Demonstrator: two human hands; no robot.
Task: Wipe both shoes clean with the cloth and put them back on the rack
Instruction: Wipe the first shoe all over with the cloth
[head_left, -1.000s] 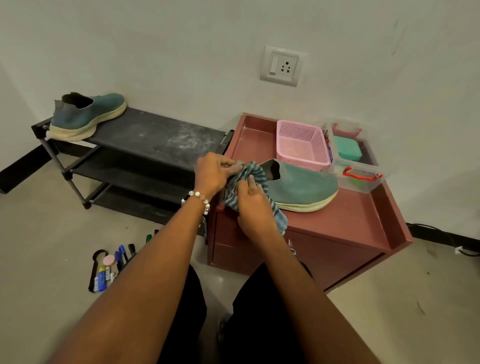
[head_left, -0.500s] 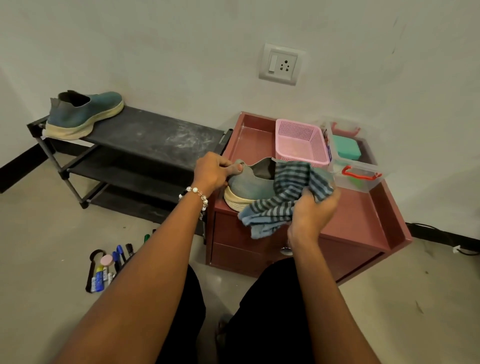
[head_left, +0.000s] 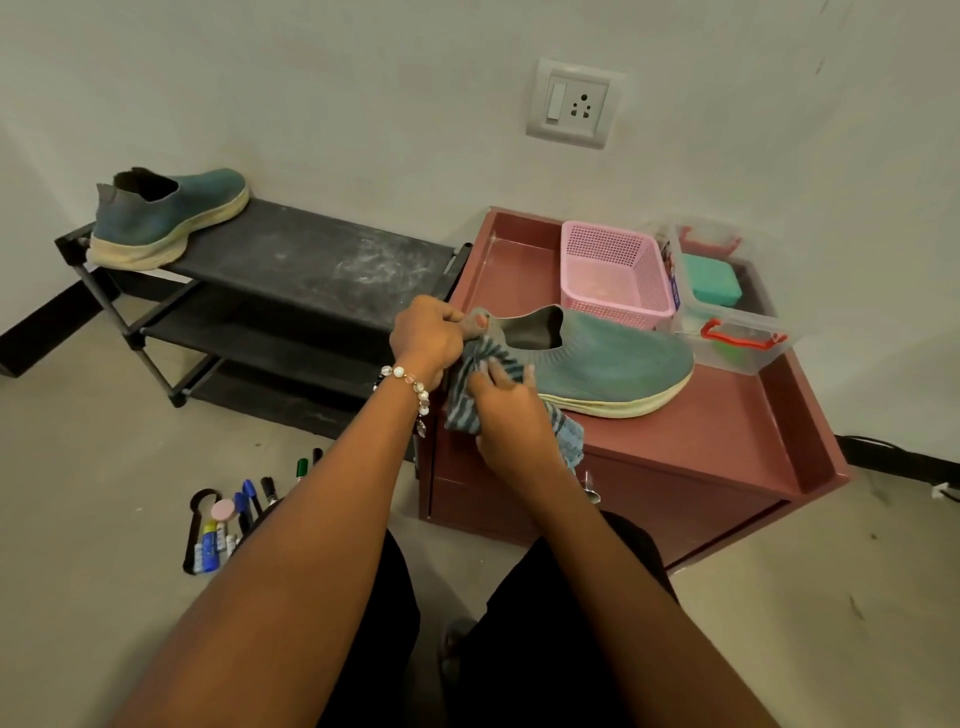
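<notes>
Left hand: the left hand (head_left: 423, 335) pinches the heel collar of the teal shoe (head_left: 597, 358), likely to keep it from sliding during wiping.
Right hand: the right hand (head_left: 506, 415) grasps the striped cloth (head_left: 470, 387) and presses it against the shoe's heel side.
Shoe in work: it stands sole down near the front left corner of the red cabinet top (head_left: 701, 441).
Second shoe: the other teal shoe (head_left: 166, 218) sits at the left end of the black rack (head_left: 311, 260), top shelf.
Pink basket (head_left: 613, 273): along the back edge; contents unclear.
Clear box (head_left: 727, 317): red handles, holds a teal case (head_left: 710, 279).
Progress: wiping appears under way; one shoe not yet returned.
</notes>
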